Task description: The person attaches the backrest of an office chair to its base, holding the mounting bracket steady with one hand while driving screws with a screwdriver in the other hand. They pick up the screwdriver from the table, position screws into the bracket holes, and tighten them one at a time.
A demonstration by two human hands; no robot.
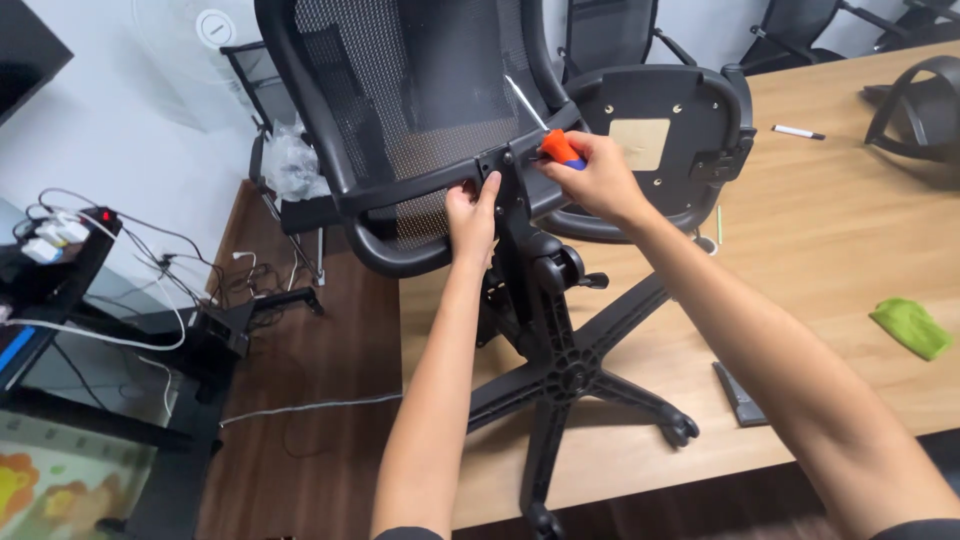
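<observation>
Gripping an orange-handled screwdriver (556,146), the right hand (592,178) is working its tip at the black plastic bracket (510,160) joining the black mesh chair back (420,100) to its frame. The left hand (470,215) is clenching that bracket, steadying it. Seat pan (660,150) and star base (575,375) are lying on the wooden bench (840,240), apparently mid-assembly.

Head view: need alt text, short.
A person's right hand holds an orange-handled screwdriver at a bracket on a black mesh chair back, while the left hand grips the frame below. The chair's star base lies on a wooden table, with a green cloth nearby.
</observation>
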